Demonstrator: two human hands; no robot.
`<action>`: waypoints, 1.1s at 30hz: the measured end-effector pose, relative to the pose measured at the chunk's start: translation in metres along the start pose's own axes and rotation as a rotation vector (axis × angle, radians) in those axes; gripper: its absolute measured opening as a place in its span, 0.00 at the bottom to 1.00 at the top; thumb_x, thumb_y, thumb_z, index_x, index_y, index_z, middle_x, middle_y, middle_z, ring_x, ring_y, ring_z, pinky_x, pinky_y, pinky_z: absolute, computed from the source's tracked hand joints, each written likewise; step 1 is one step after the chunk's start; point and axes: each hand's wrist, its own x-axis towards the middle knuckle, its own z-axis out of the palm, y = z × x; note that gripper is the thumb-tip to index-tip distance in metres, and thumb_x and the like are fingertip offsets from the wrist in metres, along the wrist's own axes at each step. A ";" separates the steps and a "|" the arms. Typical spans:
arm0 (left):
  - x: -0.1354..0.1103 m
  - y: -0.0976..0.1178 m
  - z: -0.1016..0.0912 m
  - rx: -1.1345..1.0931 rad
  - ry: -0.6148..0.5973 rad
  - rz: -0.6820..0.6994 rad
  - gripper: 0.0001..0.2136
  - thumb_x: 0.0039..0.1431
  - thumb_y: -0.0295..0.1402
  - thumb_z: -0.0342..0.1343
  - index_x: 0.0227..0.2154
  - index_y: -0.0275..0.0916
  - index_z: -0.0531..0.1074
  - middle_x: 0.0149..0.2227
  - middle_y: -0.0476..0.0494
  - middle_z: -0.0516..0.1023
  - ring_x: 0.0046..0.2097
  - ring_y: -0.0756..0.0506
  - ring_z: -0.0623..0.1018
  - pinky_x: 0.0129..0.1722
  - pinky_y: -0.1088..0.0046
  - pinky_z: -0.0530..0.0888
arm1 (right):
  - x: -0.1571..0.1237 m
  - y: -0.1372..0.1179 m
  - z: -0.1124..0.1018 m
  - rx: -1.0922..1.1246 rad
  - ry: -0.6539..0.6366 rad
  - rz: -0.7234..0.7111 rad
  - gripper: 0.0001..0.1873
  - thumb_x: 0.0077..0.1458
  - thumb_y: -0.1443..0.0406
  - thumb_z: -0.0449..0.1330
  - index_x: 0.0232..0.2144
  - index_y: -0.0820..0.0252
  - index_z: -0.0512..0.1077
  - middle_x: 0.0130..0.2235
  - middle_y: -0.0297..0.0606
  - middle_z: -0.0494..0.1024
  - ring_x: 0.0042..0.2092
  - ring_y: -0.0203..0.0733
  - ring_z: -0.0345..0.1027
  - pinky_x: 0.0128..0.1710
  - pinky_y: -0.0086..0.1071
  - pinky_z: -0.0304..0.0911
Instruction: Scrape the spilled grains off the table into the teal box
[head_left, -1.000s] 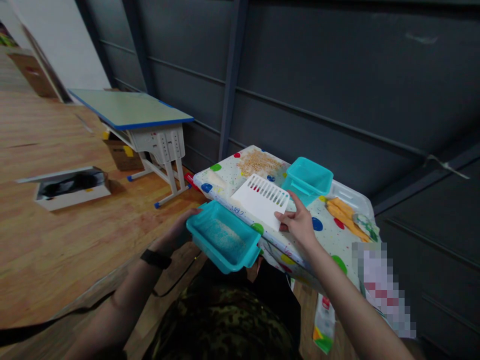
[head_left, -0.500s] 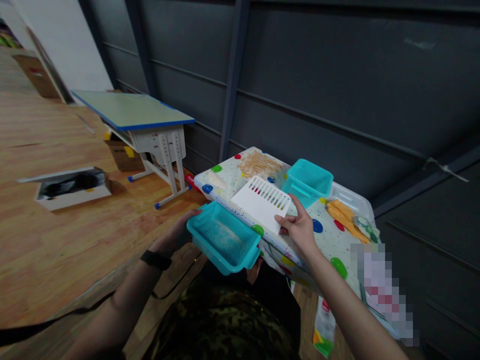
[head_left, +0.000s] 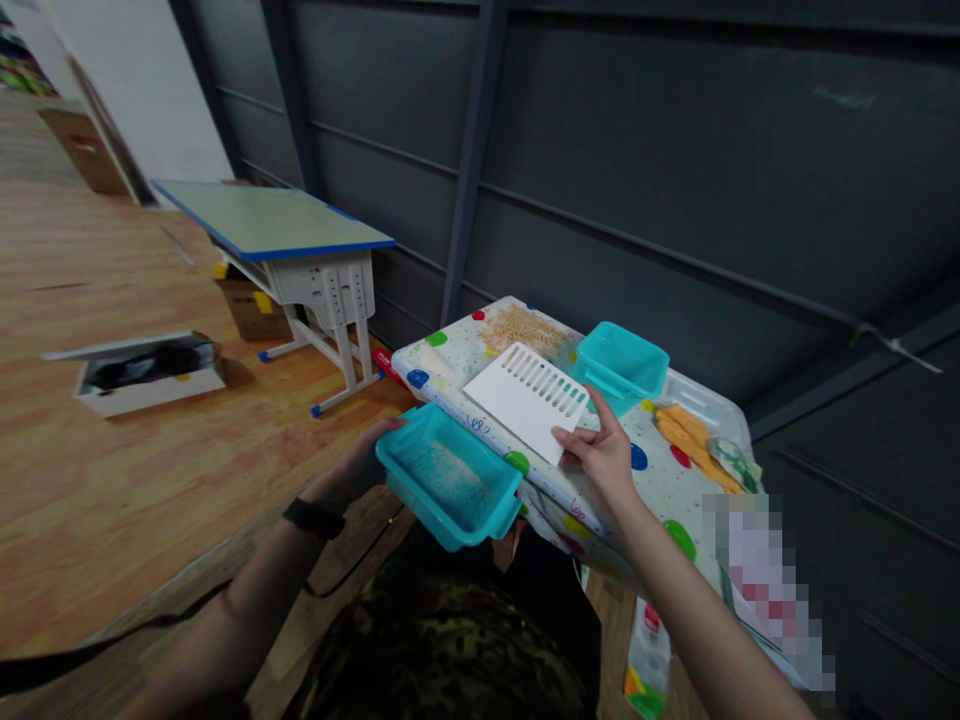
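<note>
White slotted board (head_left: 525,402) raised slightly since earlier, right fingers (head_left: 602,408) pinching its edge, left fingers (head_left: 381,430) holding turquoise tub (head_left: 412,496)

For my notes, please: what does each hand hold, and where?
Left hand: nearer turquoise tub, by its left end. Right hand: slotted plate, by its right edge.

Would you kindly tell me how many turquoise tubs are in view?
2: the near tub, held by the left hand near the table, and the far tub, toward the table's back edge. Any stacked beneath could be hidden.
</note>
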 end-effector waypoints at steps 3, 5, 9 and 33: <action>0.000 0.001 0.001 0.009 0.030 0.006 0.16 0.57 0.49 0.70 0.33 0.41 0.79 0.26 0.48 0.81 0.27 0.45 0.76 0.28 0.69 0.73 | 0.019 0.002 0.004 0.029 0.053 -0.008 0.73 0.39 0.51 0.81 0.80 0.58 0.53 0.21 0.24 0.76 0.22 0.41 0.68 0.24 0.32 0.68; 0.000 0.001 0.000 0.013 0.049 0.002 0.16 0.56 0.49 0.70 0.31 0.41 0.79 0.26 0.47 0.81 0.27 0.45 0.76 0.28 0.68 0.73 | 0.030 0.003 0.010 0.045 0.075 0.002 0.74 0.38 0.51 0.81 0.81 0.56 0.52 0.23 0.24 0.77 0.23 0.42 0.70 0.24 0.32 0.69; 0.001 0.003 -0.002 0.008 0.086 0.001 0.17 0.55 0.50 0.71 0.31 0.42 0.79 0.25 0.47 0.81 0.27 0.43 0.77 0.28 0.68 0.73 | 0.039 0.002 0.022 0.037 0.058 0.033 0.74 0.35 0.53 0.80 0.80 0.59 0.54 0.24 0.25 0.78 0.26 0.43 0.73 0.25 0.33 0.72; -0.008 0.012 0.010 -0.036 0.086 0.052 0.12 0.54 0.44 0.71 0.28 0.41 0.79 0.24 0.48 0.79 0.26 0.46 0.76 0.28 0.69 0.74 | 0.003 -0.001 0.021 0.032 -0.053 0.073 0.68 0.39 0.54 0.81 0.78 0.60 0.60 0.21 0.26 0.78 0.21 0.38 0.66 0.22 0.30 0.67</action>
